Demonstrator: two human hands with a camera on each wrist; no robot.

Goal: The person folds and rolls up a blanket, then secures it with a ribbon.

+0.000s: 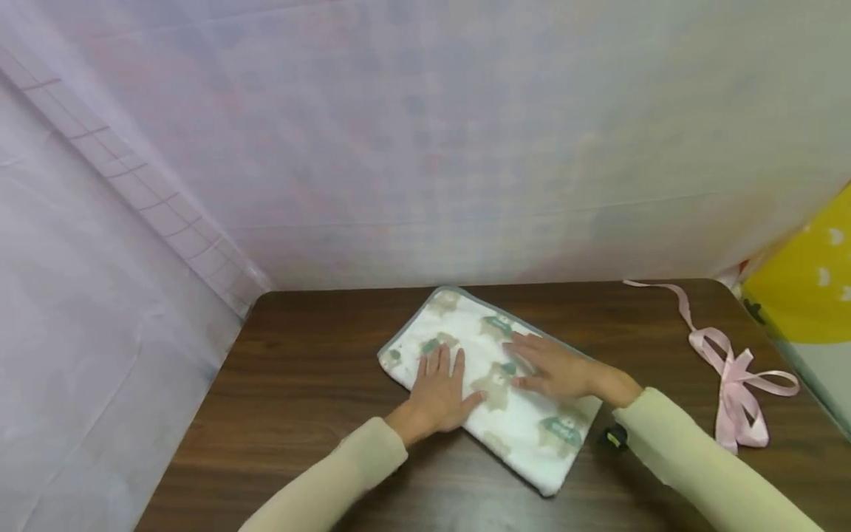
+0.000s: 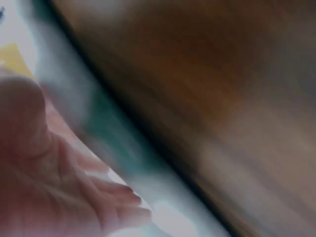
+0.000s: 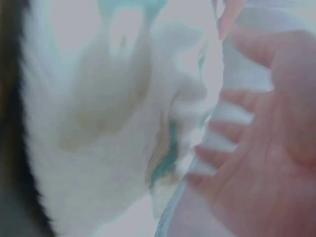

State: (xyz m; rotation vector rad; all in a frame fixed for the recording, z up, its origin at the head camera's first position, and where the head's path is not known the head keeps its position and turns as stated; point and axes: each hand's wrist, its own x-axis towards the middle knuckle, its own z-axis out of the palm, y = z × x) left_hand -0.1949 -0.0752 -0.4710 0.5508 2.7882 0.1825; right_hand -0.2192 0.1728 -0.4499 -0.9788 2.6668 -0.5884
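Observation:
A white fleecy cloth (image 1: 492,443) with beige bears, green patches and a grey edging lies flat at a slant on the dark wooden table. On its left part rests my left hand (image 1: 439,395), fingers straight and thumb spread. My right hand (image 1: 555,367) lies over its far right side, fingers stretched out flat. The left wrist view has the open left palm (image 2: 59,182) beside the blurred cloth edge. In the right wrist view, the right hand's spread fingers (image 3: 227,131) meet the cloth (image 3: 98,163), which shows soft folds there.
A pink ribbon tied in a bow (image 1: 734,388) lies on the table's right side, its tail trailing to the back edge. A small black object (image 1: 614,437) sits by my right sleeve. A pale curtain (image 1: 425,185) hangs behind the table (image 1: 286,369), and yellow fabric (image 1: 807,288) stands at right.

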